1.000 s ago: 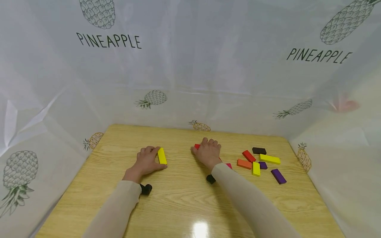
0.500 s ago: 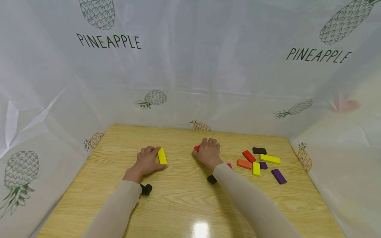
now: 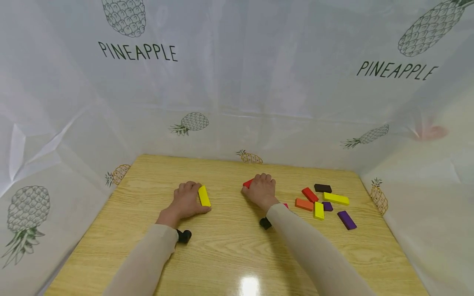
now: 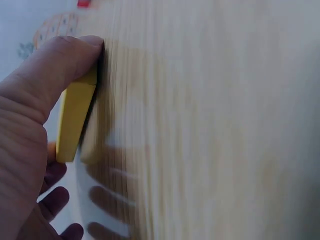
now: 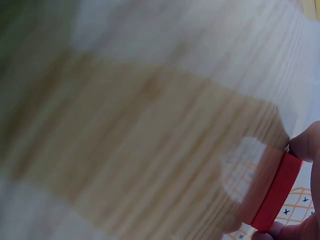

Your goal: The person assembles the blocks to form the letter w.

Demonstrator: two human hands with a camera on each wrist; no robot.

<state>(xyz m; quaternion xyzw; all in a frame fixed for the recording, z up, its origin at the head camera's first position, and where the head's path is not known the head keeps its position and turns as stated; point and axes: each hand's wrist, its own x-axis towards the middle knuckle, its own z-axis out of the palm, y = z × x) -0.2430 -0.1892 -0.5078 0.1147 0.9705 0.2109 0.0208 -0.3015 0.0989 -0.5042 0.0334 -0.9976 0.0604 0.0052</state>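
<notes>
My left hand pinches a yellow rectangular block by its two ends, between thumb and fingers. In the left wrist view, this yellow block is at the table surface, with the thumb over its near end. My right hand holds a red block further right, mostly hidden under the palm in the head view. The right wrist view shows the red block between thumb and fingertip, low over the wood. A pinkish-red block peeks out beside the right wrist.
Several blocks lie to the right: red, orange, yellow, long yellow, black and two purple, one small and one longer. A pineapple-print sheet surrounds the wooden table at back and sides.
Both hands have shifted slightly to the right, each with its block; the view itself has also moved a little. The red block looks turned slightly. The loose blocks at the right stay put.
</notes>
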